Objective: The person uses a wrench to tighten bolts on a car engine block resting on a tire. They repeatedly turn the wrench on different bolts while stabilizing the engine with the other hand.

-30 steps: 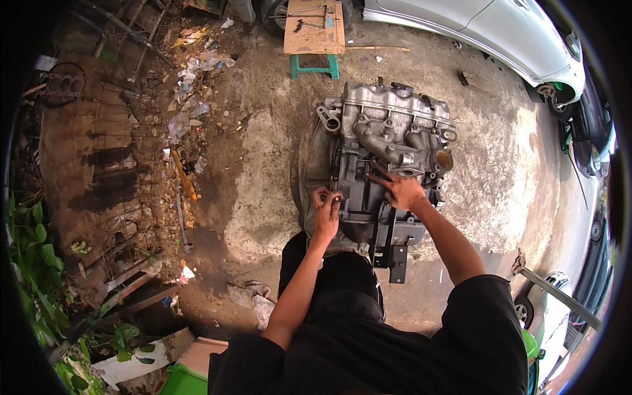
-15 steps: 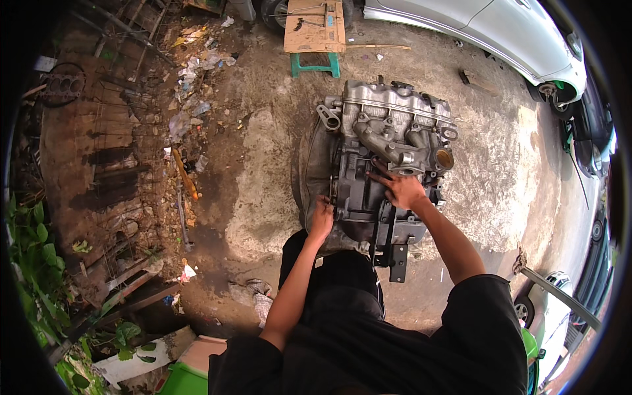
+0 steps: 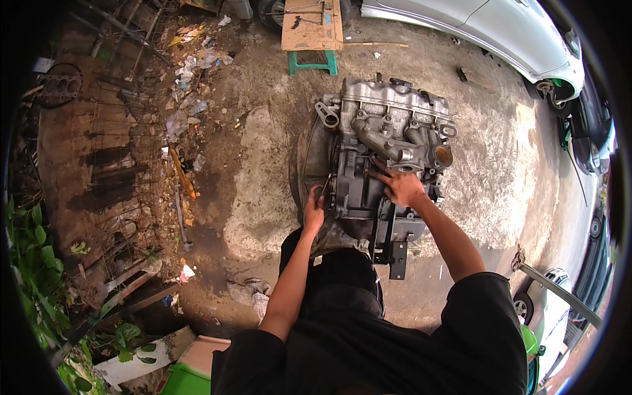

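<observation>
An engine (image 3: 359,178) rests on a tyre (image 3: 297,158) on the ground in front of me, its ribbed silver cover on the far side and its dark block nearer. My right hand (image 3: 403,188) lies on the block below the silver intake manifold (image 3: 388,146), fingers spread and stretched out. At the engine's left end, my left hand (image 3: 314,209) is closed around a thin metal tool (image 3: 326,183), seemingly a wrench, whose far end meets the engine's side. What that end fits on is too small to tell. A black bracket (image 3: 397,261) sticks out toward me.
Beyond the engine, a green stool (image 3: 313,62) carries a board (image 3: 311,33) with several tools. A silver car (image 3: 490,33) stands at the far right. Litter (image 3: 187,72) and planks lie left; a metal bar (image 3: 559,294) juts in at the right.
My left hand has shifted slightly left and away from me, tilting at the engine's end with the thin tool. The right hand stays in place on the block.
</observation>
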Action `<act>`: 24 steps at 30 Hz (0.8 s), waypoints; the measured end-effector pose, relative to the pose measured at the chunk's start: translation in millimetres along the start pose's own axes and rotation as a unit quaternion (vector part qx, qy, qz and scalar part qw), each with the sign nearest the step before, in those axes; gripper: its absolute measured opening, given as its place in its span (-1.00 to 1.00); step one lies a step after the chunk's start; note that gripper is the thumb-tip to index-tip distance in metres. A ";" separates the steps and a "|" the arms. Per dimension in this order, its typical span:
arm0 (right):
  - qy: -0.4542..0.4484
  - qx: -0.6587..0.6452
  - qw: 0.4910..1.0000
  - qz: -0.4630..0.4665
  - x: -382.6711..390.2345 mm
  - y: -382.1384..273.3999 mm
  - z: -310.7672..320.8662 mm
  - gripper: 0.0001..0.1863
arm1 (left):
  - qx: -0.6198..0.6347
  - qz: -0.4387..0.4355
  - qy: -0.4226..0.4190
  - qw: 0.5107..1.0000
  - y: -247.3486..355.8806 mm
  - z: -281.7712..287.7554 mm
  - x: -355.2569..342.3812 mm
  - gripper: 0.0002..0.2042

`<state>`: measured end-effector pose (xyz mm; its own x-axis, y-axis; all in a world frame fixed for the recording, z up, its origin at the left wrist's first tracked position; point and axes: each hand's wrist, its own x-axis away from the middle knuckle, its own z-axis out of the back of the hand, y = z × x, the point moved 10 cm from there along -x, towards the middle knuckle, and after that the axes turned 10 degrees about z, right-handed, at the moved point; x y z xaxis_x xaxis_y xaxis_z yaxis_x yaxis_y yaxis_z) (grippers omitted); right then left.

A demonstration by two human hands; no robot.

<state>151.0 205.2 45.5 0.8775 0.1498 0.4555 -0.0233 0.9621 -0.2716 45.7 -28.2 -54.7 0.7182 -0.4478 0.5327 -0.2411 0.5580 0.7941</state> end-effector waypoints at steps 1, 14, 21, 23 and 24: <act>0.022 0.011 1.000 0.008 -0.4 -0.7 2.3 -0.18 | 0.017 0.015 0.005 1.000 -3.8 2.2 -2.0 -0.67; 0.006 -0.001 1.000 0.009 -0.4 -2.7 4.7 -0.19 | -0.036 -0.010 0.115 0.993 57.2 69.4 11.3 -0.84; -0.005 -0.008 1.000 -0.014 -0.2 4.3 -6.8 -0.20 | 0.090 -0.060 0.100 0.989 95.4 61.7 -9.1 -0.75; -0.020 -0.009 1.000 -0.019 0.3 5.3 -8.0 -0.20 | 0.026 -0.076 0.109 0.991 109.1 56.7 -16.7 -0.69; -0.014 -0.002 1.000 -0.015 -0.9 3.6 -5.6 -0.20 | -0.004 -0.072 0.109 0.991 114.0 53.7 -20.8 -0.68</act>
<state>152.8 207.3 39.4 0.8644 0.1270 0.4864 0.0046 0.9655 -0.2604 -31.8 7.2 40.4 0.8693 -0.3610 0.3376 -0.1218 0.5055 0.8542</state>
